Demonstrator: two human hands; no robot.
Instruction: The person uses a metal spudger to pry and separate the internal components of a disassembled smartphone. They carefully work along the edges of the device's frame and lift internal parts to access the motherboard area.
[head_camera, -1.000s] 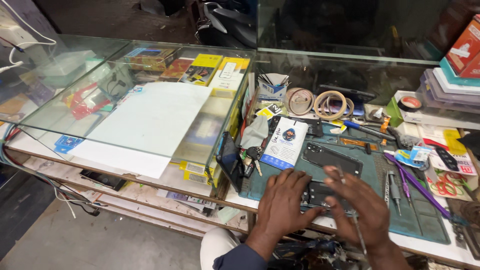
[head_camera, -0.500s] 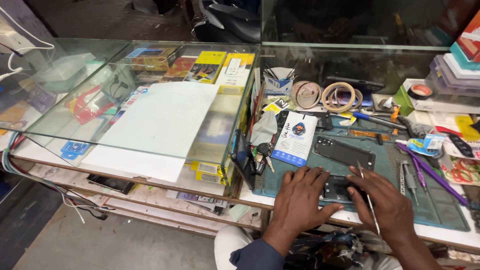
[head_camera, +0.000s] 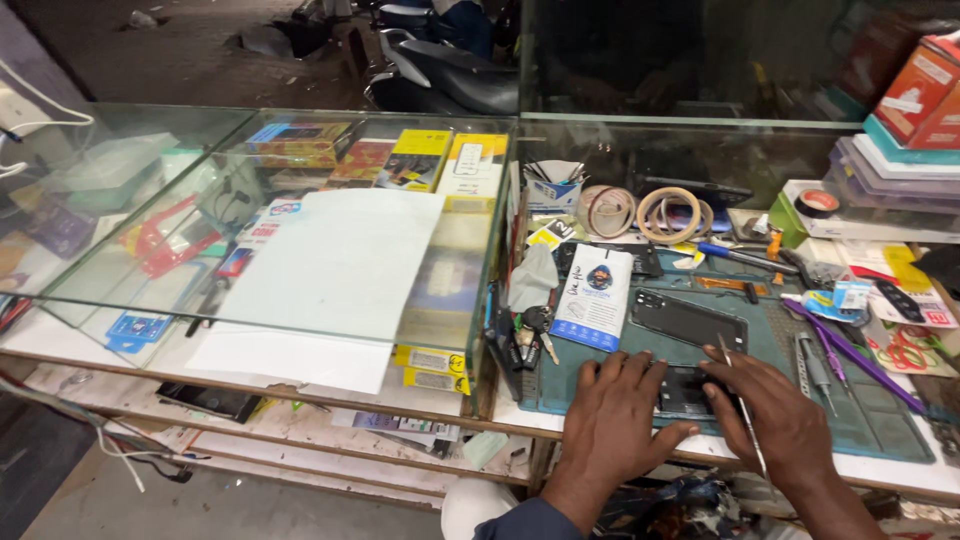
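Observation:
My left hand (head_camera: 618, 420) lies flat on the green work mat (head_camera: 860, 420), its fingers pressing the left edge of a small dark phone (head_camera: 684, 388). My right hand (head_camera: 776, 418) covers the phone's right side and grips a thin metal tool (head_camera: 738, 400) that points up and away from me. A second dark phone back (head_camera: 688, 318) lies on the mat just beyond both hands.
A glass display case (head_camera: 300, 230) with boxes and a white sheet (head_camera: 330, 280) fills the left. A card packet (head_camera: 595, 296), keys (head_camera: 535, 330), tape rolls (head_camera: 668, 213), screwdrivers (head_camera: 815, 365), purple tools (head_camera: 860, 355) and stacked boxes (head_camera: 900, 150) crowd the counter.
The view has swung slightly left and down. Both hands stay on the small phone, the right hand shifting a little while holding the thin tool.

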